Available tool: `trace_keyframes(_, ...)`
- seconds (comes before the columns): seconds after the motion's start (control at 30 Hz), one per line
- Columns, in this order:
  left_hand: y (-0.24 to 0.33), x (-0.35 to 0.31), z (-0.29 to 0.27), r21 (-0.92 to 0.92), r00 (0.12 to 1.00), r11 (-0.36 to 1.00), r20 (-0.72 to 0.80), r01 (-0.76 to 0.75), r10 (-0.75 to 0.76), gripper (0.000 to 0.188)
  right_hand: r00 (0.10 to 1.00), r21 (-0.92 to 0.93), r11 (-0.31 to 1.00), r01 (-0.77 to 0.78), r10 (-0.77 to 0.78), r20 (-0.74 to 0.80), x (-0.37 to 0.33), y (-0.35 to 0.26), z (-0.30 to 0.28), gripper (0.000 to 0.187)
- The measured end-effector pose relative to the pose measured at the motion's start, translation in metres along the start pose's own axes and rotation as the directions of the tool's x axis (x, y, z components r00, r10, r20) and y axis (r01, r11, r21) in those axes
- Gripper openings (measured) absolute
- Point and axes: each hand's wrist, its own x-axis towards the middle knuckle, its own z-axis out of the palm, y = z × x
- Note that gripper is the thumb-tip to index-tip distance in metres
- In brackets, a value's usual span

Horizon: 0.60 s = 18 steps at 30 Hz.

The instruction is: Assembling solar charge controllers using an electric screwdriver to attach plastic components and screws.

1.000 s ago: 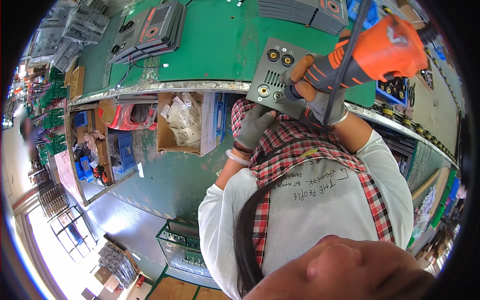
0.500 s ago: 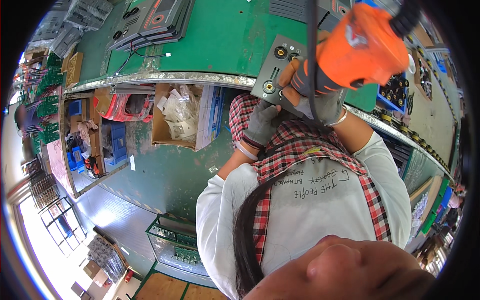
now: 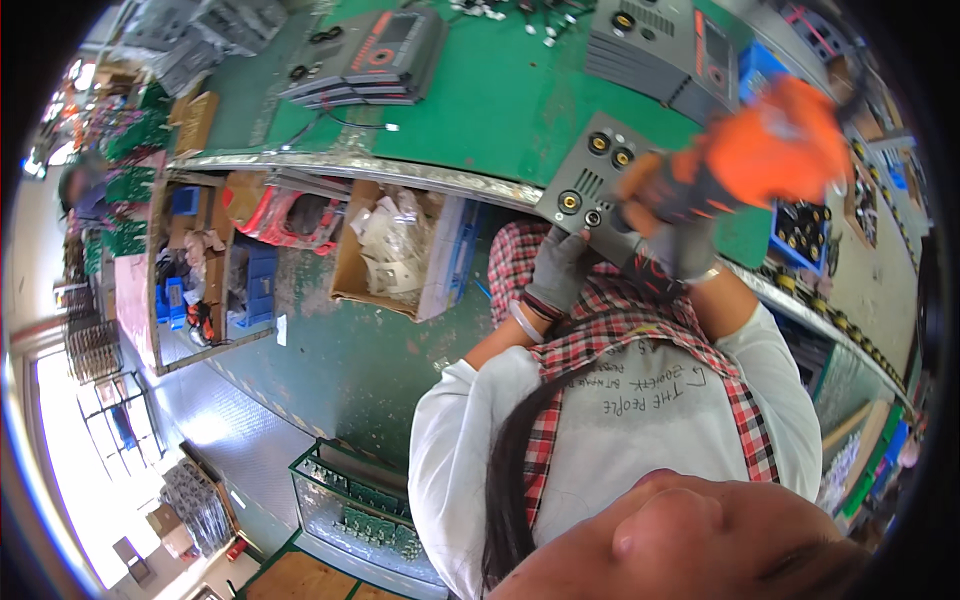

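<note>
A dark grey casing panel (image 3: 590,178) with round brass-centred sockets and vent slots leans over the near edge of the green worktable, above my lap. My gloved left hand (image 3: 560,270) grips its lower near edge, fingertips curled against it. To the right, my gloved right hand (image 3: 685,250) is wrapped round an orange and black power drill (image 3: 775,150), which is blurred by motion. The drill's black end is beside the panel's right side. Whether it touches the panel is hidden by my fingers.
Stacks of similar grey casings stand on the table at the left (image 3: 375,60) and back right (image 3: 665,50). A loose cable (image 3: 350,124) lies by the left stack. On the right is a blue bin (image 3: 800,235) of black parts. Under the table sits a cardboard box (image 3: 385,250) of plastic pieces.
The drill has swung to a flatter tilt and shows motion blur. More of the panel's face shows beside it. The whole view has shifted, while my left hand keeps its hold.
</note>
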Motion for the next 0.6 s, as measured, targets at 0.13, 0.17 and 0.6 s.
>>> trace_keyframes(0.13, 0.051, -0.005, 0.021, 0.087, 0.983, 0.979, 0.008, -0.184, 0.184, 0.038, 0.858, -0.363, 0.841, 0.402, -0.484, -0.172, -0.017, -0.04, -0.013, 0.026)
trace_keyframes(0.17, 0.068, 0.001, 0.002, 0.152, 0.973, 0.961, 0.037, -0.232, 0.229, 0.04, 0.821, -0.249, 0.847, 0.471, -0.523, -0.228, -0.023, -0.055, -0.01, 0.025)
trace_keyframes(0.6, 0.369, 0.124, -0.032, 0.801, 0.672, -0.559, 0.294, 0.215, 0.68, 0.029, 0.709, -0.535, 0.784, 0.314, -0.568, -0.417, -0.077, -0.045, -0.068, 0.027)
